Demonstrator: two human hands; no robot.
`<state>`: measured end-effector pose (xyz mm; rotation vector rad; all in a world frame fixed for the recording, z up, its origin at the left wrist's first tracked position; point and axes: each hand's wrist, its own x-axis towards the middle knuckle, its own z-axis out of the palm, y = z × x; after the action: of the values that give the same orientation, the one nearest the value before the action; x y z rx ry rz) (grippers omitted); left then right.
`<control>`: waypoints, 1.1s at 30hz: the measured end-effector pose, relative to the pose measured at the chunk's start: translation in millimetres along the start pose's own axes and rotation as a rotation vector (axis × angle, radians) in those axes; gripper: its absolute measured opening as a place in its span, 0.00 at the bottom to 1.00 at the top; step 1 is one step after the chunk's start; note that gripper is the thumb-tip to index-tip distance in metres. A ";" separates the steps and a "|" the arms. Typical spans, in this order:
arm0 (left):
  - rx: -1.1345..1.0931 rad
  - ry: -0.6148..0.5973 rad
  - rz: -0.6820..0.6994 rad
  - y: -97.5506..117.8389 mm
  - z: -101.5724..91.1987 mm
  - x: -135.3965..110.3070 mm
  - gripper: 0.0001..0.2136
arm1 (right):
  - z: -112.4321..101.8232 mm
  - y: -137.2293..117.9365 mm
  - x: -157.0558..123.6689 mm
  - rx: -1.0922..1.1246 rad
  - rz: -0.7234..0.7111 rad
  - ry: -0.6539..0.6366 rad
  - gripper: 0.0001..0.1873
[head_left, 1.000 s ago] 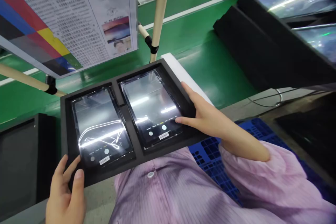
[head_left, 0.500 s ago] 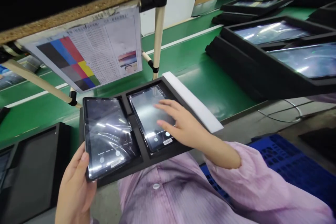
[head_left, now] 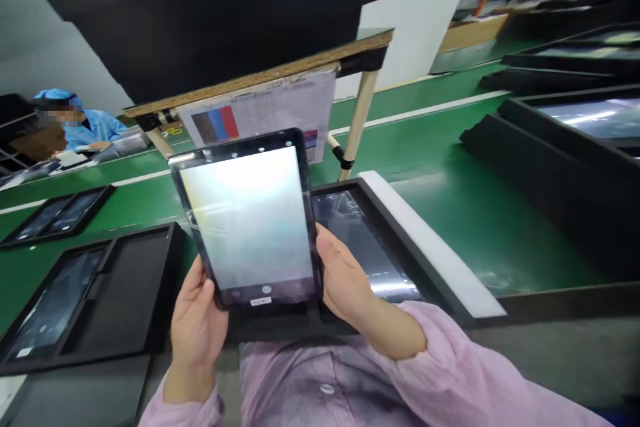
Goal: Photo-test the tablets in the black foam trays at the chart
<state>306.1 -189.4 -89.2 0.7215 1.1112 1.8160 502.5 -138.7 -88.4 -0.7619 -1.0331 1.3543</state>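
A black-framed tablet [head_left: 250, 220] is held up in front of me, its screen lit with a bright whitish picture. My left hand [head_left: 197, 320] grips its lower left edge, thumb on the front. On the opposite edge, my right hand [head_left: 345, 273] is closed round the lower right side, with most fingers hidden behind. Behind and below the tablet lies a black foam tray [head_left: 370, 197], partly covered by it. A second tablet [head_left: 355, 233] with a dark, reflecting screen rests in the tray's right compartment.
A white foam strip [head_left: 430, 243] lies along the tray's right side on the green bench [head_left: 450, 180]. More black trays [head_left: 163, 293] stand at left and stacked ones [head_left: 540, 167] at right. A shelf frame [head_left: 363, 113] with a printed sheet [head_left: 280, 103] rises ahead. A co-worker [head_left: 85, 123] sits far left.
The left tablet has been lifted out of the tray and tilted up; its screen now looks bright. My right hand has left the other tablet and taken this one's right edge. The view has swung up.
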 end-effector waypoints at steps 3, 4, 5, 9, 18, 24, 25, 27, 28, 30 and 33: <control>0.153 0.034 0.273 -25.0 -4.3 0.2 0.24 | 3.7 9.1 9.6 0.044 0.101 0.023 0.37; 0.268 0.007 0.370 -31.2 -6.9 -1.1 0.28 | 4.0 10.6 12.3 0.052 0.113 0.027 0.37; 0.404 -0.026 0.450 -35.9 -9.0 -2.8 0.34 | 3.9 11.6 14.5 0.056 0.116 0.030 0.36; 0.842 -0.077 0.569 -40.7 -8.4 -9.7 0.55 | 1.7 13.4 18.8 0.041 0.091 0.034 0.31; 1.050 -0.019 0.724 -42.4 0.1 -8.7 0.55 | -1.4 17.5 19.8 -0.029 0.064 0.059 0.30; 1.109 -0.018 0.772 -42.3 -0.7 -7.3 0.59 | -3.2 20.2 18.7 -0.085 0.074 0.048 0.32; 1.106 -0.023 0.764 -42.5 -0.9 -7.4 0.60 | -3.8 20.7 18.7 -0.084 0.070 0.044 0.32; 1.098 -0.031 0.750 -44.1 -1.6 -8.0 0.61 | -5.0 21.6 18.9 -0.052 0.056 0.040 0.31; 1.092 -0.035 0.744 -45.3 -2.3 -8.3 0.61 | -5.5 22.0 19.2 -0.026 0.046 0.035 0.30; 1.052 -0.041 0.726 -48.1 -4.7 -8.3 0.62 | -6.1 23.2 19.7 0.030 0.033 0.015 0.28; 0.778 -0.066 0.639 -48.0 -11.1 -6.1 0.49 | -7.2 25.9 18.7 0.051 0.040 -0.002 0.29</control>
<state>317.8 -188.3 -137.4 1.7355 1.6920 1.7997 497.2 -116.6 -112.0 -0.7465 -0.9859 1.4106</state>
